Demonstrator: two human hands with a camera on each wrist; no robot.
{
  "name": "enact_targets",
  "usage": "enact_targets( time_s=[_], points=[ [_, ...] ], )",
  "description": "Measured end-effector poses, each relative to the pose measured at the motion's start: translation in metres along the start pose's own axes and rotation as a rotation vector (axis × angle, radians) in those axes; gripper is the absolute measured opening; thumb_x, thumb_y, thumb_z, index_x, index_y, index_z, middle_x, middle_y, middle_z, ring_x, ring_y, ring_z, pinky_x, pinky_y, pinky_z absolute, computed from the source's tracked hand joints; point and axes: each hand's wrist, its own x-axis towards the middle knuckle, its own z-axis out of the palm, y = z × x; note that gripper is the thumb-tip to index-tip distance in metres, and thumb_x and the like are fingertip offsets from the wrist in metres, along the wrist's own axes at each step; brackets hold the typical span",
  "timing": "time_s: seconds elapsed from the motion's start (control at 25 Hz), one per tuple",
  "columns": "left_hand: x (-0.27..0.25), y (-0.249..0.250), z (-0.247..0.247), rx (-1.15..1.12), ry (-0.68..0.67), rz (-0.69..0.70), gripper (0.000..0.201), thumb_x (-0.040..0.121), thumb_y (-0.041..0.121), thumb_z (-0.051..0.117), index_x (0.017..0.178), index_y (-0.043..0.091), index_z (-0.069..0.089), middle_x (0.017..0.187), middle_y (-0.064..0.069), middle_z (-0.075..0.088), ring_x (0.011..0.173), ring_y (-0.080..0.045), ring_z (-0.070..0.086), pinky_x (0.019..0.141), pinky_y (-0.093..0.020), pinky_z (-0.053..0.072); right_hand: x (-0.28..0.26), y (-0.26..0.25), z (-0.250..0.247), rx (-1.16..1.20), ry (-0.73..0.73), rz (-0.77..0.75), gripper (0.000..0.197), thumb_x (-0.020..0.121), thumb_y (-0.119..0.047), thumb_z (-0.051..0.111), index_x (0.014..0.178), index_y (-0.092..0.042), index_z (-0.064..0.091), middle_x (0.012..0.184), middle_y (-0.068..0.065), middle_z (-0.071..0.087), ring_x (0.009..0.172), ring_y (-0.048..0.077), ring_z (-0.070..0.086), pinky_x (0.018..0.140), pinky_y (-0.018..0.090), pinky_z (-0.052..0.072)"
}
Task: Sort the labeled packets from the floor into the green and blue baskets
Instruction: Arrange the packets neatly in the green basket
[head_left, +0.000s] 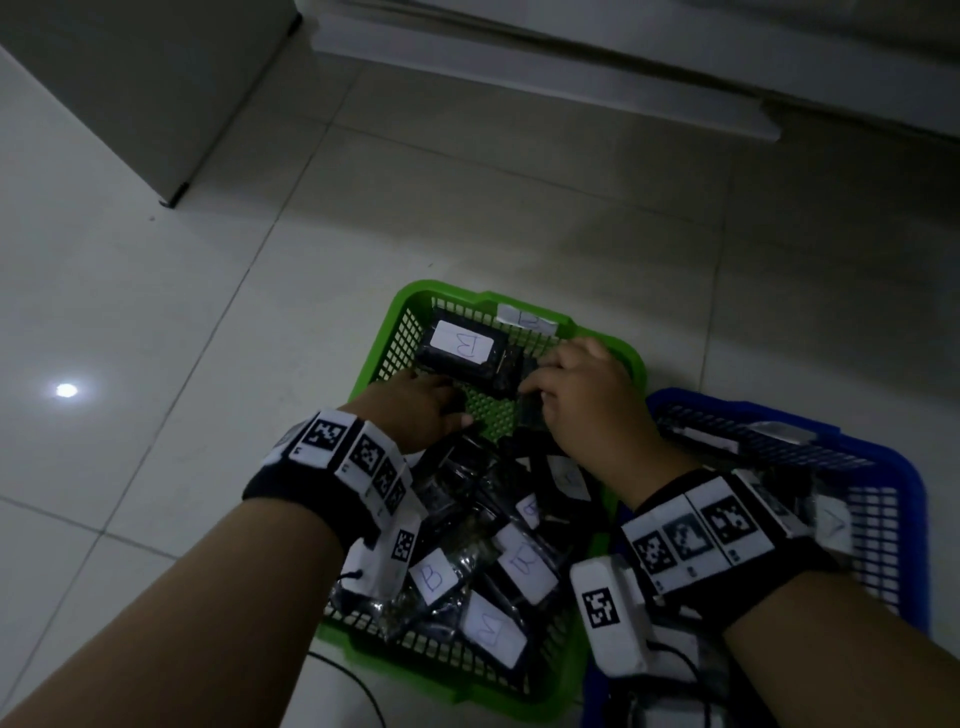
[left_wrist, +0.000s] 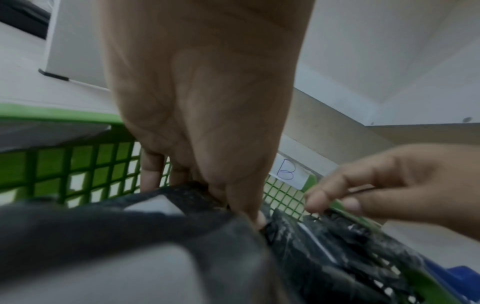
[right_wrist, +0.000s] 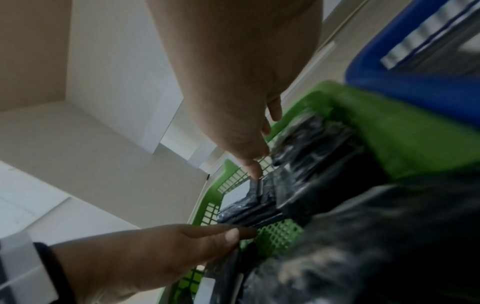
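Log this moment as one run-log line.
stage: arranging packets | left hand: on black packet | right hand: pinching packet edge | site: green basket | blue basket: holds packets

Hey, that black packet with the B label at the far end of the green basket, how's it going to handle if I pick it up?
The B-labelled packet looks blocky, so probably fairly stiff. Its crinkly, glossy wrap may feel slippery, so take it by the sides. Flat-sided, it seems unlikely to roll.

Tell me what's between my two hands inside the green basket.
In the head view, a bare patch of the green basket mesh floor shows between the left hand and the right hand, with black packets just beyond.
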Motion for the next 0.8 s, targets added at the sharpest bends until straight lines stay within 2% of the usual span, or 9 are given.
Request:
enact_targets(
  time_s=[0.08,0.12,0.28,0.4,0.52,0.6,0.72,0.8],
  points=[
    [-0.005,0.005,-0.003,-0.076,0.085,-0.031,0.052,0.095,0.051,0.035,0.139,0.023,0.043,0.147,-0.007,0.036,0.132,-0.032,0.035,0.108,-0.046,0.033,-0.012,0.005,-0.008,0.009,0.005,0.037,0.026,0.071,0.005,0.067,0.087,-0.013,0.076,0.103,0.012,0.064,0.104,0.035,0.053,0.084,0.039,0.047],
    [-0.008,0.006,-0.004,-0.12,0.159,-0.035,0.048,0.095,0.049,0.038,0.135,0.023,0.049,0.141,-0.007,0.042,0.128,-0.03,0.038,0.106,-0.045,0.036,-0.019,0.007,-0.012,0.02,0.01,0.053,0.026,0.073,0.005,0.065,0.088,-0.014,0.075,0.104,0.011,0.061,0.105,0.033,0.051,0.084,0.038,0.046],
    [-0.025,0.024,-0.005,-0.276,0.34,0.07,0.03,0.093,0.031,0.052,0.119,0.02,0.063,0.123,-0.006,0.057,0.115,-0.025,0.051,0.1,-0.034,0.039,-0.046,0.014,-0.023,0.202,0.0,0.153,0.021,0.085,0.002,0.057,0.093,-0.012,0.07,0.093,0.0,0.046,0.09,0.016,0.047,0.074,0.024,0.039],
    [-0.034,0.046,-0.004,-0.354,0.302,0.075,0.026,0.091,0.022,0.057,0.115,0.017,0.066,0.12,-0.003,0.06,0.112,-0.021,0.055,0.095,-0.025,0.04,-0.061,0.012,-0.025,0.287,-0.018,0.118,0.023,0.087,0.002,0.053,0.099,-0.011,0.067,0.094,-0.002,0.046,0.089,0.012,0.049,0.075,0.018,0.037],
    [-0.041,0.059,0.002,-0.384,0.238,0.029,0.028,0.09,0.022,0.059,0.116,0.021,0.066,0.123,-0.001,0.061,0.112,-0.02,0.056,0.1,-0.03,0.042,-0.075,0.009,-0.022,0.317,-0.048,0.068,0.022,0.09,-0.002,0.051,0.103,-0.009,0.066,0.099,0.006,0.052,0.097,0.021,0.053,0.077,0.02,0.037],
    [-0.038,0.059,0.007,-0.34,0.218,0.048,0.029,0.088,0.025,0.06,0.117,0.026,0.066,0.124,0.0,0.062,0.114,-0.019,0.056,0.102,-0.033,0.041,-0.08,0.009,-0.024,0.32,-0.144,0.064,0.02,0.093,-0.016,0.053,0.109,-0.011,0.065,0.103,0.005,0.053,0.101,0.021,0.053,0.076,0.02,0.035],
    [-0.031,0.051,0.017,-0.266,0.116,0.07,0.041,0.08,0.05,0.05,0.119,0.041,0.06,0.13,0.008,0.058,0.124,-0.019,0.047,0.107,-0.039,0.035,-0.084,0.006,-0.023,0.13,-0.419,0.019,0.051,0.086,-0.056,0.054,0.129,-0.03,0.053,0.11,-0.001,0.049,0.11,0.017,0.044,0.081,0.027,0.039],
    [-0.027,0.041,0.015,-0.177,0.098,0.097,0.045,0.077,0.059,0.046,0.119,0.05,0.055,0.131,0.012,0.055,0.127,-0.018,0.043,0.108,-0.046,0.032,-0.081,-0.001,-0.019,-0.047,-0.468,-0.01,0.065,0.079,-0.067,0.054,0.136,-0.038,0.043,0.115,-0.001,0.046,0.109,0.02,0.044,0.08,0.03,0.039]
  ],
)
